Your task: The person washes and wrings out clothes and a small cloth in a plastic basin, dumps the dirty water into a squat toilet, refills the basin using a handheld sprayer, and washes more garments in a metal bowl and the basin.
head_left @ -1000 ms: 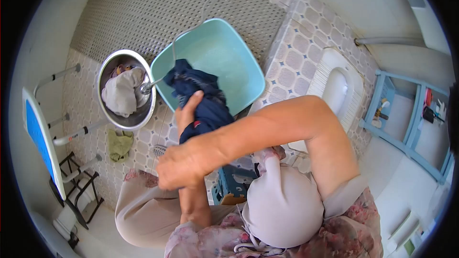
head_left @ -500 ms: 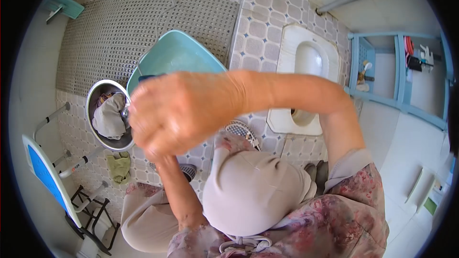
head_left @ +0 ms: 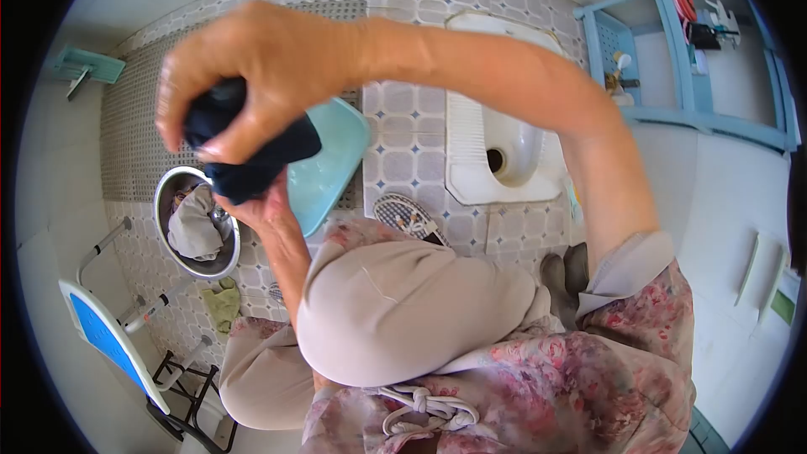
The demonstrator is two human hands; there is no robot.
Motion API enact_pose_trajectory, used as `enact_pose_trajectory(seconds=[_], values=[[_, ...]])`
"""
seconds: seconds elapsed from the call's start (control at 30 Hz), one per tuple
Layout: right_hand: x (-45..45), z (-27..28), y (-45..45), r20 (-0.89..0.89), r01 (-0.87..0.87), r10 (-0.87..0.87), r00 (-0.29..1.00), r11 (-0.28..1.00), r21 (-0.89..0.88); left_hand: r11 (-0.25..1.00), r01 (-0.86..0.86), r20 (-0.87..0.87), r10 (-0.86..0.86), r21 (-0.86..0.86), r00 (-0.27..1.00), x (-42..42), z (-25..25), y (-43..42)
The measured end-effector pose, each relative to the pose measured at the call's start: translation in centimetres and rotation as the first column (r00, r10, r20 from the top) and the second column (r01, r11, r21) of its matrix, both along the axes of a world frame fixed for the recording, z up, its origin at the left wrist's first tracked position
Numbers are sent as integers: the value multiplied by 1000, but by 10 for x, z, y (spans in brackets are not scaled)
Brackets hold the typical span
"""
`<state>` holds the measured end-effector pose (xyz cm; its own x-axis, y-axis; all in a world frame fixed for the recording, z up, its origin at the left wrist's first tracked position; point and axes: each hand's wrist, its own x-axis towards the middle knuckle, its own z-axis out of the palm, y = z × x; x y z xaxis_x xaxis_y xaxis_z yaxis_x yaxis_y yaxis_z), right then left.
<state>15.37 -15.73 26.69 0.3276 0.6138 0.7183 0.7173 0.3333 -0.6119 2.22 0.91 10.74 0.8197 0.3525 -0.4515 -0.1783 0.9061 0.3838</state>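
Note:
A bundled dark navy cloth (head_left: 286, 150) hangs between my two hands, above the light-blue basin (head_left: 346, 139). My right hand (head_left: 269, 55) reaches across from the right and curls its fingers and thumb around the upper end of the cloth. Below it, my left hand (head_left: 267, 206) grips the lower end, its fingers partly hidden by the fabric. Shallow water appears to lie in the basin, which the cloth and my right hand partly cover. Left of my left hand stands a metal bowl (head_left: 161, 227) with a grey cloth (head_left: 195, 227) and other fabric inside.
A squat toilet (head_left: 462, 143) is set in the tiled floor to the right. Blue shelving (head_left: 714, 122) stands at the far right. On the left are a blue-and-white shower seat (head_left: 105, 345) and a green rag (head_left: 223, 304) on the floor. A grey perforated mat (head_left: 134, 134) lies behind the basin.
My right hand has moved up and left and turned, so the dark cloth, mostly hidden before, now shows. My left hand has come into sight beneath it. The view has shifted.

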Motion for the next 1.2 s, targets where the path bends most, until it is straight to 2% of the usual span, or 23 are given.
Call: enact_pose_trajectory(seconds=[0.1, 0.23, 0.27, 0.37, 0.43, 0.5, 0.57, 0.6, 0.7, 0.73, 0.77, 0.8, 0.83, 0.87, 0.97, 1.07, 1.17, 1.2], values=[[7, 27, -8, 29, 100, -100, 995, 995, -12, 998, -5, -2, 5, 65, 1000, 10, 29, -3], [22, 53, -9, -1, 215, -215, 977, 975, 54, 990, -10, 110, -6, 141, 994, 29, 54, 17], [19, 65, -15, 6, 189, -192, 981, 972, 141, 985, 7, 131, -30, 171, 991, 33, 65, 23], [27, 90, -22, -40, 95, -88, 995, 967, 235, 969, 54, 160, -95, 240, 982, 42, 96, 30], [21, 109, -28, -200, 66, -27, 979, 979, 191, 960, 80, 141, -122, 270, 982, 44, 116, 32], [18, 108, -26, -149, 118, -82, 985, 961, 249, 956, 98, 105, -132, 276, 986, 45, 133, 39], [8, 116, -32, -299, 206, -148, 943, 963, 173, 951, 110, 72, -136, 289, 988, 45, 144, 46], [37, 92, -17, -220, 109, -37, 975, 940, 322, 947, 112, 56, -134, 300, 989, 43, 149, 51], [26, 68, -16, -324, 382, -277, 905, 863, 331, 935, 152, 9, -163, 321, 987, 36, 153, 68], [20, 55, -9, -408, 475, -316, 856, 793, 382, 930, 179, -7, -187, 322, 982, 36, 152, 75], [22, 39, -2, -451, 459, -241, 860, 750, 476, 930, 228, 32, -247, 290, 968, 34, 146, 86], [6, 33, -2, -568, 494, -172, 805, 725, 480, 920, 237, 16, -255, 311, 967, 29, 146, 88], [-6, 25, -4, -626, 519, -142, 767, 710, 476, 915, 220, 28, -244, 337, 969, 26, 143, 88], [-4, 6, 3, -643, 573, -160, 749, 644, 507, 911, 191, -5, -204, 365, 979, 21, 144, 82], [-23, -26, 11, -813, 724, -66, 579, 499, 475, 895, 145, -102, -112, 422, 988, 7, 135, 70], [-32, -54, 21, -835, 756, 177, 520, 360, 547, 889, 138, -159, -74, 437, 984, -4, 120, 64], [-32, -66, 20, -841, 769, 238, 485, 342, 540, 866, 157, -215, -59, 475, 975, -11, 119, 52], [-35, -64, 18, -824, 756, 306, 478, 335, 563, 883, 158, -213, -68, 442, 975, -10, 114, 56]])
